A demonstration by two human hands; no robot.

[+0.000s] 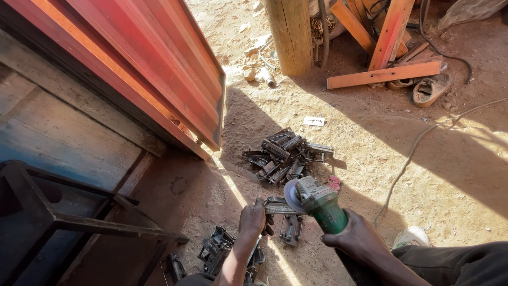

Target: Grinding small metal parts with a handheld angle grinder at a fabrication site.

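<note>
My right hand (355, 237) grips a green angle grinder (318, 202) by its body, disc pointing left. The grinding disc (291, 196) meets the end of a small dark metal bracket (279, 206) lying on the dirt. My left hand (253, 218) presses down on the left end of that bracket, fingers closed over it. Another small metal piece (291, 229) lies just below the grinder.
A heap of similar metal brackets (286, 155) lies beyond the grinder, more (218, 248) sit near my left wrist. Red metal sheets (153, 63) lean at left, a dark steel frame (63, 217) stands lower left. A wooden post (290, 33), orange beams (384, 74), sandals (431, 87) and a cable (410, 153) lie at right.
</note>
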